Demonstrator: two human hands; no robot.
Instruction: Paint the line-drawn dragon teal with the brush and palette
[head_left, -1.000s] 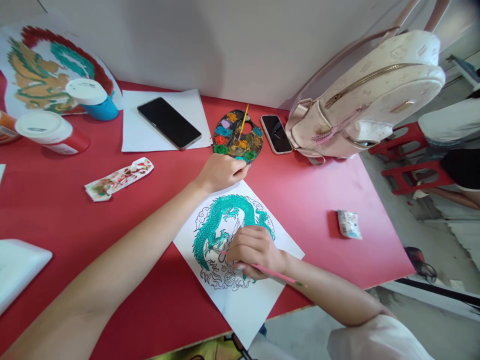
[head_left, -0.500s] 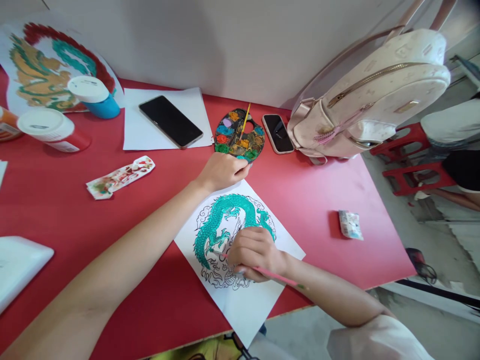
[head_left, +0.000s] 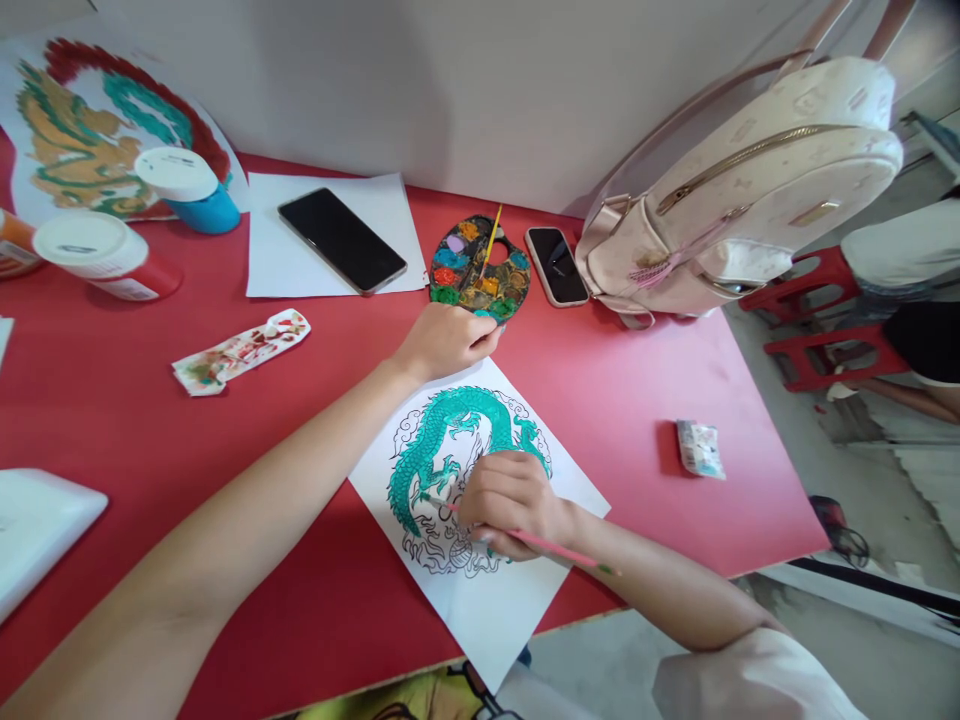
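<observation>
A sheet of paper (head_left: 491, 620) lies slanted at the table's near edge, carrying a line drawing of a dragon (head_left: 420, 455) whose body is painted teal. My right hand (head_left: 514, 505) rests on the drawing, closed round a pink paintbrush (head_left: 559, 549). The brush tip touches the paper by the dragon's claw, left of the hand. At the sheet's far corner lies my left hand (head_left: 450, 342), its fingers curled in; whatever they may hold is hidden. Just beyond it sits a paint palette (head_left: 480, 270) with several colours and a yellow brush (head_left: 492, 240) lying across it.
Left on the red table (head_left: 315, 540) are paint jars (head_left: 97, 255), a stained paper strip (head_left: 241, 352) and a painted dragon picture (head_left: 75, 150). Phones (head_left: 341, 240) flank the palette. A pale backpack (head_left: 742, 190) and small packet (head_left: 700, 448) are at right; a person sits beyond.
The brush and my right hand have shifted very slightly on the drawing. My left hand stays where it was.
</observation>
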